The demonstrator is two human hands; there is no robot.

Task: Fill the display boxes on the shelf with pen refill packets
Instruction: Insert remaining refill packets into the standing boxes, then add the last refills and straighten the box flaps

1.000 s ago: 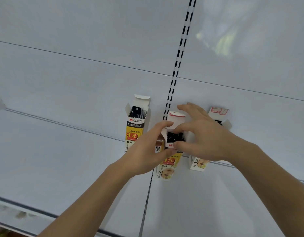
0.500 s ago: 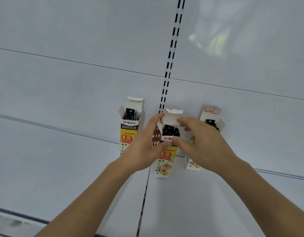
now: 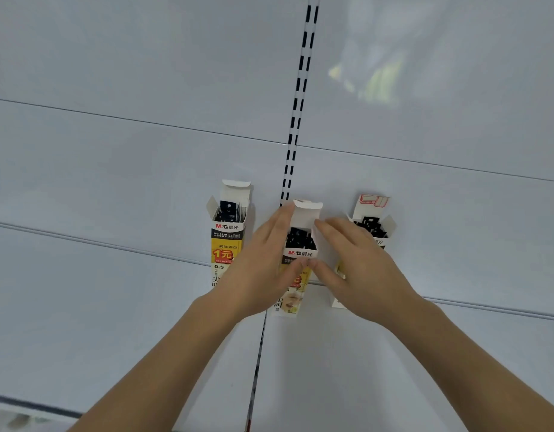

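Observation:
Three open display boxes stand in a row on the white shelf (image 3: 113,307), each with black pen refill packets showing at the top. My left hand (image 3: 260,269) holds the middle box (image 3: 300,254) from its left, fingers along the side and thumb on the front. My right hand (image 3: 363,269) holds the same box from its right, index finger at the flap and thumb on the front beside the left thumb. The refill packets (image 3: 299,238) fill its opening. The left box (image 3: 227,235) stands free. My right hand partly covers the right box (image 3: 374,213).
A slotted black-and-white upright (image 3: 300,88) runs down the white back panel behind the middle box. The shelf's dark front edge (image 3: 36,403) shows at the lower left. Bare white shelf stretches to both sides of the boxes.
Both hands stayed on the middle box while their fingers straightened along its sides. The right hand's fingers came off the top opening, so the flap and the packets now show.

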